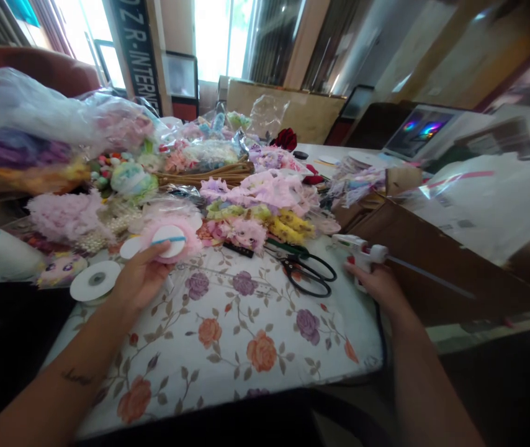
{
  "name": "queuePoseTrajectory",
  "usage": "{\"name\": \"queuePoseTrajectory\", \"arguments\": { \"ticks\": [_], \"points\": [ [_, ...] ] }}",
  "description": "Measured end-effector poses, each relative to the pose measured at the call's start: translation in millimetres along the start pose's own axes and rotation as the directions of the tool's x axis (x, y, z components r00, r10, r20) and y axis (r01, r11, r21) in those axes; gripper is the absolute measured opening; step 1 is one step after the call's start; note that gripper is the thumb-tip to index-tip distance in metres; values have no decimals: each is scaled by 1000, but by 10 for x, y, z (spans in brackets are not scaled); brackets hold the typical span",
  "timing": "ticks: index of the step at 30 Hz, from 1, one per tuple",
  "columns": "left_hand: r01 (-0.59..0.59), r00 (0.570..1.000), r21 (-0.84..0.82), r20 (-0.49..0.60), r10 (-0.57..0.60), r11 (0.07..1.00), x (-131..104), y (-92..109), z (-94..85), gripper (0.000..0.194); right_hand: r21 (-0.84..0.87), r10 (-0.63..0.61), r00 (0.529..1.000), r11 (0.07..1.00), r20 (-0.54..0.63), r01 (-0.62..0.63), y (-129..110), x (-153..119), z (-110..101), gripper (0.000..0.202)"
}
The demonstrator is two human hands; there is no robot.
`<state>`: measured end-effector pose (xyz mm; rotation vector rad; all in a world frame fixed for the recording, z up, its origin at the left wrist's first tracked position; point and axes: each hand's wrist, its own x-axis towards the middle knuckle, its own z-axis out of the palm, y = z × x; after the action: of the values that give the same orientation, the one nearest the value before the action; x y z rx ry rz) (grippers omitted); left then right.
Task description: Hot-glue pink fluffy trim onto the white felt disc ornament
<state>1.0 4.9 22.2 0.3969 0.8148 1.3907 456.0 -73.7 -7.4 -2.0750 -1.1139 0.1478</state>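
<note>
My left hand (140, 278) grips a round fluffy pink piece (185, 245) by its near edge. A white disc with a blue strip across it faces me from the middle of that piece. Over at the right edge of the table, my right hand (377, 282) is closed around a white hot glue gun (362, 248), whose long glue stick sticks out at the back toward the right. Black-handled scissors (309, 276) lie on the cloth just left of the glue gun. Beside my left wrist is a white ribbon spool (95, 280). A clear ruler (228, 279) lies between the hands.
A floral cloth (260, 351) covers the table. Yarn, lace, bagged trimmings and yellow fabric (291, 226) pile up along the back. At left stands a thread cone (2, 253). On the right, a cardboard box (414, 248) borders the table, with white plastic bags (502, 205) above it.
</note>
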Motion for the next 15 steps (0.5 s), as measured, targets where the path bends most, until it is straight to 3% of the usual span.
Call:
{"name": "queuePoseTrajectory", "arguments": {
  "ticks": [3,6,8,11,13,15],
  "points": [
    [33,996,98,85,-42,995,-42,-49,-8,24,-170,69,996,984,49,-60,-21,-91,-26,28],
    [78,977,247,172,-123,966,-85,-99,-28,24,-288,62,996,957,67,-40,-58,-205,-87,32],
    [96,945,382,254,-204,919,-109,-125,-47,26,-381,31,997,925,75,0,-106,-303,-162,32],
    [101,860,573,360,-361,813,-131,-150,-81,33,-471,-16,998,881,54,40,-270,-497,-274,31],
    [81,826,636,389,-409,768,-135,-155,-102,38,-377,-67,997,923,24,71,-471,-626,-270,29],
    [58,809,666,405,-426,743,-132,-151,-119,40,-85,-161,981,982,103,170,-737,-703,-148,30]
  ]
}}
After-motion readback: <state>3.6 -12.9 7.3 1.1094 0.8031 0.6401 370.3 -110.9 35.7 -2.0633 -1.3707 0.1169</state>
